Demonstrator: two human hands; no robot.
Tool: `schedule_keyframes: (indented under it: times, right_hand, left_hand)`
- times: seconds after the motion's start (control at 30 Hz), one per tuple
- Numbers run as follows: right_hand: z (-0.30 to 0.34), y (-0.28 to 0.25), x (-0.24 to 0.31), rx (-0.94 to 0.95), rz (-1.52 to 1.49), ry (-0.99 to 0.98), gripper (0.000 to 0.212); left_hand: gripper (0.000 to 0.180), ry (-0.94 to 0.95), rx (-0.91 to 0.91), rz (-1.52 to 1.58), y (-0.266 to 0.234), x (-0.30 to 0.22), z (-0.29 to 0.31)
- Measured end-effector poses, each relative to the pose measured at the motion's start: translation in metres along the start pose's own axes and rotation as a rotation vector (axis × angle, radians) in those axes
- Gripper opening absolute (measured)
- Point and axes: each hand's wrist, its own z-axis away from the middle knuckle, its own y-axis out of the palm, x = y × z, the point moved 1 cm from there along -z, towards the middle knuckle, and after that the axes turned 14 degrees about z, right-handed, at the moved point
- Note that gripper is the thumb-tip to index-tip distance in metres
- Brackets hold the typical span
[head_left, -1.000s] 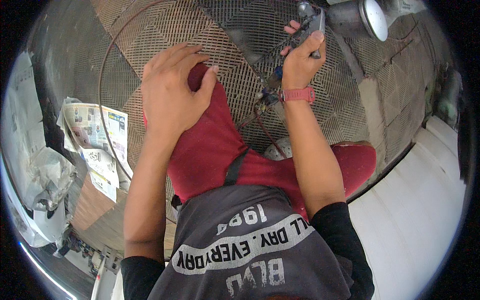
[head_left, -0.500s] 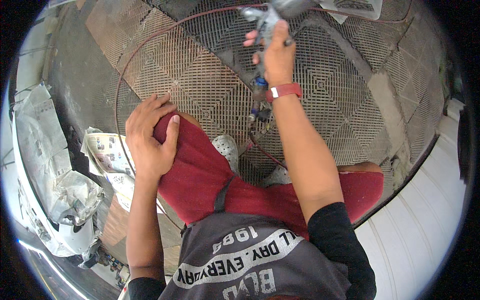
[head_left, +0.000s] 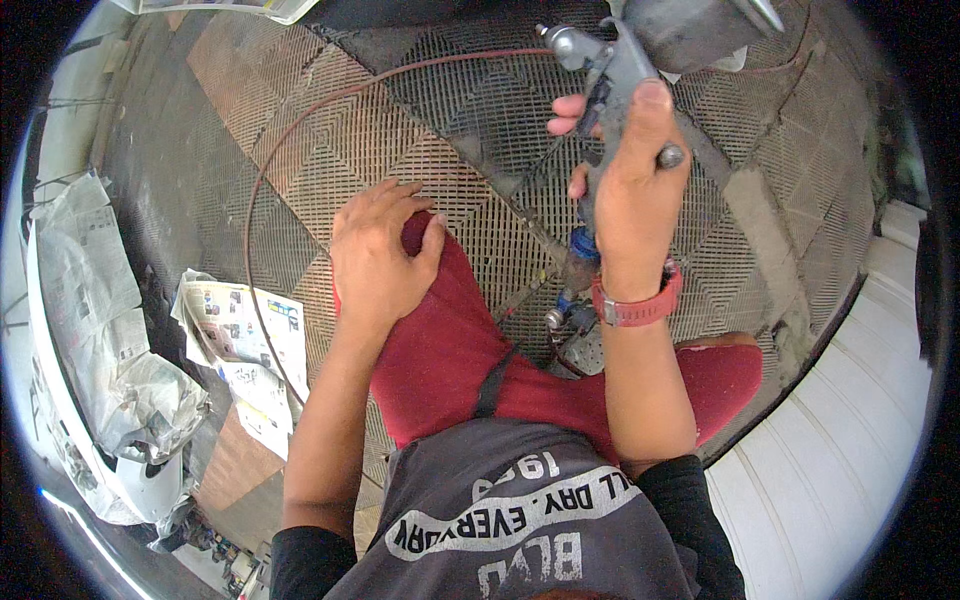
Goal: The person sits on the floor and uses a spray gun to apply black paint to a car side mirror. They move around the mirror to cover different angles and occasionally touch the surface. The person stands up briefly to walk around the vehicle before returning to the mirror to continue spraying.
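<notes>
A metal spray gun [head_left: 627, 65] with a grey cup [head_left: 690, 35] on top is held up in my right hand [head_left: 645, 180]. The fingers wrap its handle, two fingertips show by the trigger side, and the nozzle [head_left: 565, 46] points left. Below the handle hangs a blue and clear air fitting [head_left: 580, 262], beside the red watch on that wrist. My left hand [head_left: 385, 250] rests flat on my knee in red shorts [head_left: 445, 335], its fingers spread, with nothing in it.
A reddish air hose [head_left: 250, 215] curves over the grated floor mats [head_left: 440, 150]. Newspaper sheets [head_left: 250, 330] lie at the left, next to paper-covered white panels [head_left: 110, 300]. A white ribbed surface [head_left: 810, 470] lies at the right. More paper shows at the far edge.
My right hand has brought the spray gun nearer and to the right, so more of it shows. In the picture, my left hand sits further right, still on the knee.
</notes>
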Motion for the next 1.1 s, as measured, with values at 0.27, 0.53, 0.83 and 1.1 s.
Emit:
schedule_keyframes:
  times: [0.27,0.53,0.83,1.1]
  right_hand:
    - [0.011,0.046,0.003,0.096,-0.024,0.041,0.052]
    - [-0.005,0.044,0.019,0.101,0.132,-0.013,0.063]
    - [0.005,0.023,0.035,-0.044,0.166,-0.048,0.067]
    - [-0.013,0.037,0.042,0.085,0.104,-0.048,0.066]
  left_hand:
    - [0.021,0.012,-0.027,0.038,0.004,0.010,-0.003]
    - [0.021,-0.030,-0.011,0.051,0.000,0.015,-0.003]
    - [0.025,-0.028,-0.013,0.069,0.000,0.016,-0.003]
    - [0.024,-0.014,-0.011,0.054,0.003,0.009,-0.005]
